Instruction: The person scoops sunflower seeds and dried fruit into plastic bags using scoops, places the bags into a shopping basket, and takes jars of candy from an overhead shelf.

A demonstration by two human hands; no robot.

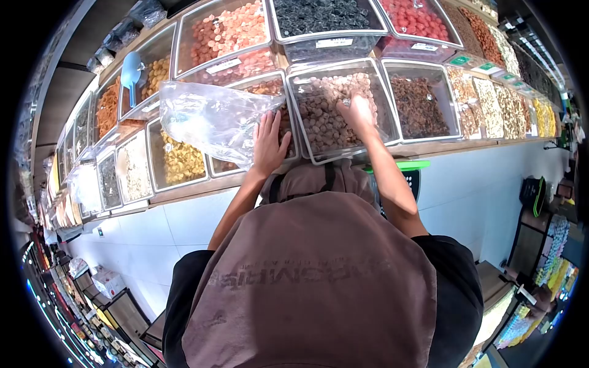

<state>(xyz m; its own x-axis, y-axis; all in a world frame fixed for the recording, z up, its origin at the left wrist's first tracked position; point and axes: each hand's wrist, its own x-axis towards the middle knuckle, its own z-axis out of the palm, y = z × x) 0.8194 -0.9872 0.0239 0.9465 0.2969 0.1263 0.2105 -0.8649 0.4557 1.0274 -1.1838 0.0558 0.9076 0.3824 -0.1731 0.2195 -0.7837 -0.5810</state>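
My right hand [358, 115] is in the clear bin of round brown pieces [322, 122], on the paler pieces at its back right. Its fingers are curled in, and what they hold, if anything, is hidden. My left hand [270, 144] lies with fingers stretched out at the right end of a clear plastic bag [208, 119], over the neighbouring bin. The bag spreads leftward across the bins. Whether the palm touches anything beneath cannot be made out.
Right of the brown pieces is a bin of dark dried pieces [417, 107]. Bins of pink [230, 30], black [322, 15] and red sweets [414, 17] stand behind. A blue scoop [130, 73] is at the left. A green-edged object [412, 165] is below the counter.
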